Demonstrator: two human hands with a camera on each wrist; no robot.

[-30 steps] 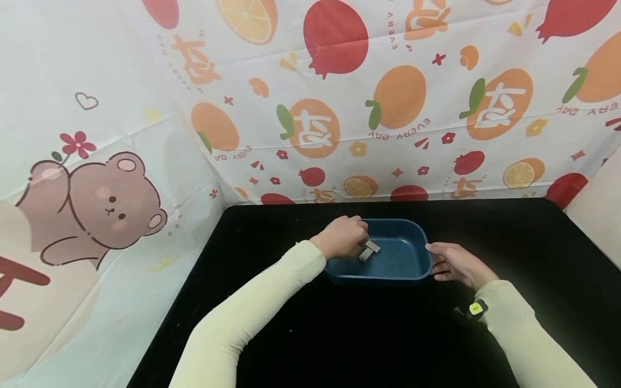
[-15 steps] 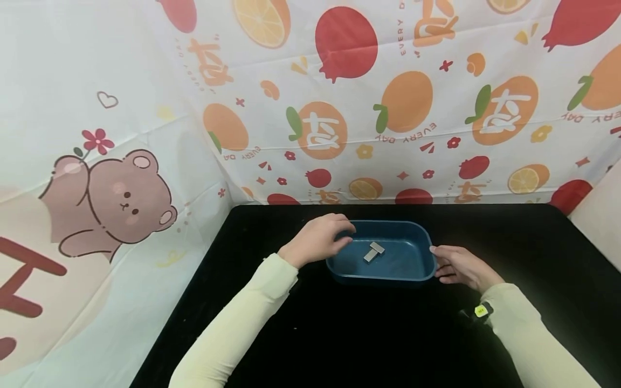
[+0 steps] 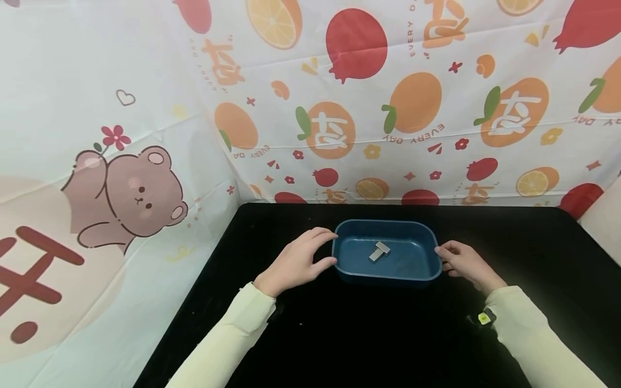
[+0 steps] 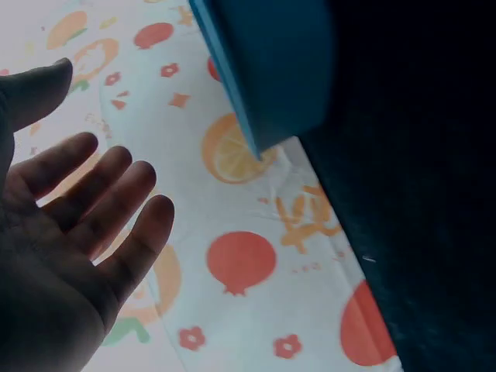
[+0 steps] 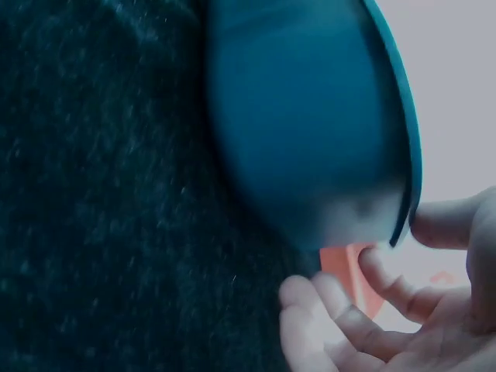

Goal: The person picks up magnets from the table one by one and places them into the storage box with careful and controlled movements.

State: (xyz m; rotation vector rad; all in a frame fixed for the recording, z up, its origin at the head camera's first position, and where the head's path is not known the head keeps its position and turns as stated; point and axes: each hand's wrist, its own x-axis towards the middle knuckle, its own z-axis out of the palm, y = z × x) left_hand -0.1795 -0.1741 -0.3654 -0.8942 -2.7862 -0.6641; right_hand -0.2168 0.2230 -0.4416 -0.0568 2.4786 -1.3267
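Observation:
A blue rectangular plastic tub (image 3: 407,264) with rounded corners stands on the black table. Inside, left of its middle, lie two small silvery bar-shaped pieces (image 3: 378,251), one set across the end of the other. By the tub's left end is my left hand (image 3: 298,262), fingers and thumb spread apart and holding nothing; the left wrist view shows a gap between that hand (image 4: 85,209) and the tub's wall (image 4: 279,70). My right hand (image 3: 468,265) pinches the tub's right rim, thumb at the edge and the other fingers loosely bent below, outside the wall (image 5: 310,116).
Black cloth-like material covers the table (image 3: 368,334). Behind it hangs a white sheet (image 3: 271,118) printed with fruit, and a sheet with a bear print (image 3: 145,188) hangs on the left. A pale surface (image 3: 606,221) borders the table on the right.
My left hand has come out of the tub and moved left to beside its left end, opening its fingers. The silvery pieces stay inside. My right hand keeps its place at the right rim.

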